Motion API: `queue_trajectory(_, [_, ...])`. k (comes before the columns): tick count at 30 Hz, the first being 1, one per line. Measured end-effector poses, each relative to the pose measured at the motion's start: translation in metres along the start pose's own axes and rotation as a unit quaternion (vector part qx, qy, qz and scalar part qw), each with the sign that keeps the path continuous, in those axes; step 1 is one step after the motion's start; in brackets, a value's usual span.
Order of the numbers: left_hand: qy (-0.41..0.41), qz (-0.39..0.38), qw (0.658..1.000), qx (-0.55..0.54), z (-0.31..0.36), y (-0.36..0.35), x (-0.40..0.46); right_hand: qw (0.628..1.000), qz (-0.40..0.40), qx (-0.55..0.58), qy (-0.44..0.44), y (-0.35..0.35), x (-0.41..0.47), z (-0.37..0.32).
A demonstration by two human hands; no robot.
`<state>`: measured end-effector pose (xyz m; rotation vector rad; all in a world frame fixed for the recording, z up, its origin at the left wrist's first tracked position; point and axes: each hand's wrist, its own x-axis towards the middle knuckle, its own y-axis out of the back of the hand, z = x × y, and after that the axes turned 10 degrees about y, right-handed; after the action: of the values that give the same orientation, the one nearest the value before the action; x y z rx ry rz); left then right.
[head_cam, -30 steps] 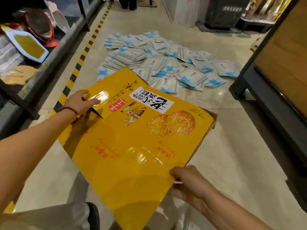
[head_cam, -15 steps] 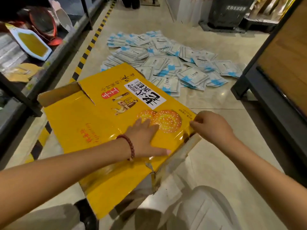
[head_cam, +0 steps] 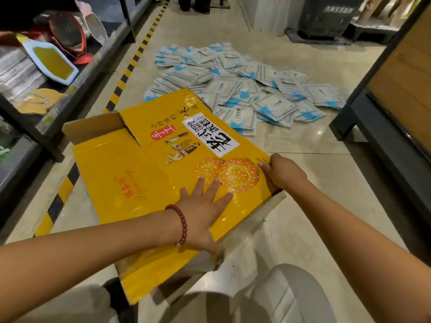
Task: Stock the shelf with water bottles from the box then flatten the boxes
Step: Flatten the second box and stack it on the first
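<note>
Flattening stage: a yellow box point(head_cam: 149, 187) lies collapsed on the tiled floor point(head_cam: 326, 183) of the aisle, between the shelf point(head_cam: 56, 122) along the left edge and a dark-framed unit point(head_cam: 382, 127) at the right edge. The left hand point(head_cam: 203, 210), fingers straight and spread, presses palm-down on the box's glossy top panel near its right edge; the right hand point(head_cam: 283, 174) curls its fingers round that right edge, thumb side on top, gripping the board. A side flap point(head_cam: 93, 128) at the box's far-left corner stands up, showing dull brown corrugated card, and a torn pale liner hangs below the near-right corner. Likely faults from here — the laminated yellow surface is slick, so the pressing palm could slide rather than crease the board; the standing flap may spring the panel back up if it is not folded in; the raw cut edge under the right fingers could nick them. Behind the box's far edge, a loose heap of flat white-and-blue sachets point(head_cam: 245, 89) spreads over the floor, close enough that a shove forward would scatter them. No water bottles are visible — the shelf holds flat packs point(head_cam: 50, 59) instead.
</note>
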<state>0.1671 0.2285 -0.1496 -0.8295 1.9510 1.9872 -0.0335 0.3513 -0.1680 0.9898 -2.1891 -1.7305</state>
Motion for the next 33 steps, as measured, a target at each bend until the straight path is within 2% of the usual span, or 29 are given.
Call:
queue_trajectory(6, [-0.016, -0.019, 0.999, 0.048, -0.033, 0.008, 0.003, 0.999, -0.013, -0.026, -0.016, -0.004, 0.0, -0.011])
queue_trajectory(10, [-0.03, -0.044, 0.995, 0.087, -0.066, 0.013, 0.002, 0.999, -0.028, -0.024, 0.004, -0.007, -0.01, -0.023])
queue_trajectory(15, [-0.022, -0.065, 0.991, 0.116, -0.112, 0.017, 0.001, 0.998, -0.031, 0.035, 0.052, -0.016, -0.022, -0.044])
queue_trajectory(18, [0.033, -0.098, 0.984, 0.147, -0.137, 0.02, 0.002, 0.99, -0.033, 0.104, 0.085, -0.025, -0.029, -0.066])
queue_trajectory(21, [0.116, -0.118, 0.973, 0.163, -0.164, 0.021, -0.003, 0.962, -0.044, 0.252, 0.099, -0.034, -0.034, -0.092])
queue_trajectory(25, [0.194, -0.133, 0.961, 0.148, -0.183, 0.018, -0.01, 0.933, -0.075, 0.336, 0.107, -0.05, -0.041, -0.126])
queue_trajectory(27, [0.183, -0.133, 0.97, 0.091, -0.18, 0.017, -0.009, 0.907, -0.105, 0.396, 0.098, -0.059, -0.045, -0.134])
queue_trajectory(29, [0.133, -0.105, 0.984, 0.049, -0.168, 0.014, -0.005, 0.875, -0.13, 0.462, 0.065, -0.068, -0.049, -0.133])
queue_trajectory(31, [0.104, -0.074, 0.991, 0.031, -0.156, 0.008, 0.002, 0.855, -0.134, 0.501, -0.004, -0.078, -0.054, -0.126])
queue_trajectory(33, [0.108, -0.051, 0.992, 0.032, -0.15, 0.0, 0.006, 0.804, -0.149, 0.571, -0.07, -0.087, -0.06, -0.118])
